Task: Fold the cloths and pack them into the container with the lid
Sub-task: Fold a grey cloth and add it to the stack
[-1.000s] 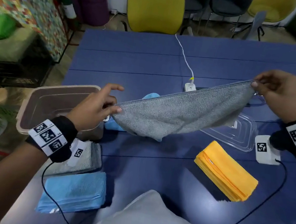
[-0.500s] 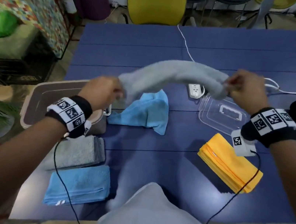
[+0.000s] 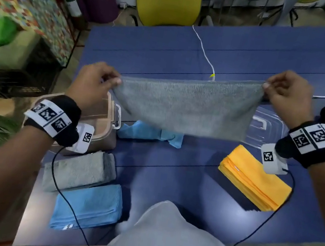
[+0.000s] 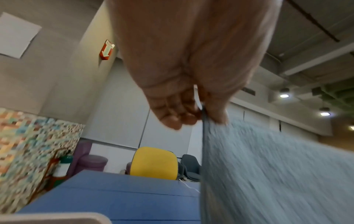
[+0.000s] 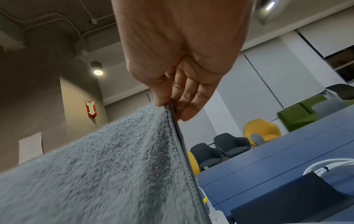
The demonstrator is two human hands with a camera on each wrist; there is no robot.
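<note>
A grey cloth [image 3: 186, 103] hangs stretched in the air above the blue table [image 3: 169, 45]. My left hand [image 3: 108, 80] pinches its left top corner and my right hand [image 3: 269, 86] pinches its right top corner. The left wrist view shows thumb and fingers [image 4: 176, 116] nipping the grey cloth [image 4: 268, 174]; the right wrist view shows the same pinch on the grey cloth [image 5: 114, 166]. The brown container [image 3: 114, 115] stands under my left hand. Its clear lid [image 3: 263, 126] lies at the right. A crumpled blue cloth [image 3: 151, 136] lies beneath the hanging cloth.
A folded grey cloth [image 3: 79, 171] and a folded blue cloth [image 3: 88, 207] lie at the near left. A folded yellow cloth [image 3: 254, 184] lies at the near right. A white cable [image 3: 203, 50] crosses the table. A yellow chair [image 3: 168, 0] stands behind.
Half a second ago the hands were closer together with the grey cloth bunched in an arc; now they have spread apart and the cloth hangs stretched flat between them.
</note>
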